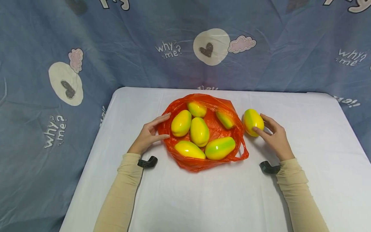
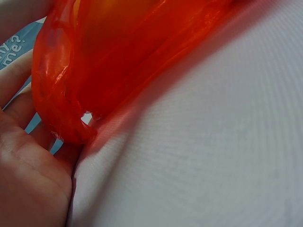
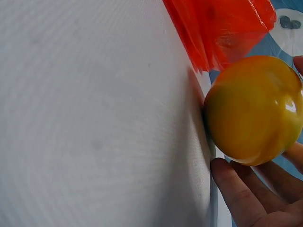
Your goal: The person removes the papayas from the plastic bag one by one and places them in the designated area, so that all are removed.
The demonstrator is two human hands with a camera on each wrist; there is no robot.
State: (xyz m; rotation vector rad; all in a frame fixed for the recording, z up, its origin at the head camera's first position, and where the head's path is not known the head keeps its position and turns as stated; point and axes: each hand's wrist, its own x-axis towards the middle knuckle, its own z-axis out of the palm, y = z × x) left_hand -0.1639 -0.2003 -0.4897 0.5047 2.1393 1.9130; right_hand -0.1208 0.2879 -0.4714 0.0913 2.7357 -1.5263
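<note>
On the table lies a red plastic bag (image 1: 197, 166), its mouth spread wide, with several glossy yellow-green mangoes (image 1: 199, 131) inside. My left hand (image 1: 148, 133) rests against the bag's left side, fingers and thumb spread apart at the rim. In the left wrist view, its fingers (image 2: 19, 71) extend behind the thin red plastic. Just right of the bag, my right hand (image 1: 275, 134) holds another mango (image 1: 253, 122), thumb on the near side and fingers on its right. The right wrist view has this mango (image 3: 255, 111) close to the red bag (image 3: 232, 28).
A white cloth covers the table (image 1: 208, 199). One loop handle (image 1: 244, 153) of the bag sticks out at its right front. Behind the table hangs a blue printed curtain (image 1: 139, 64), which also runs along the left. Each wrist wears a dark camera mount (image 1: 147, 162).
</note>
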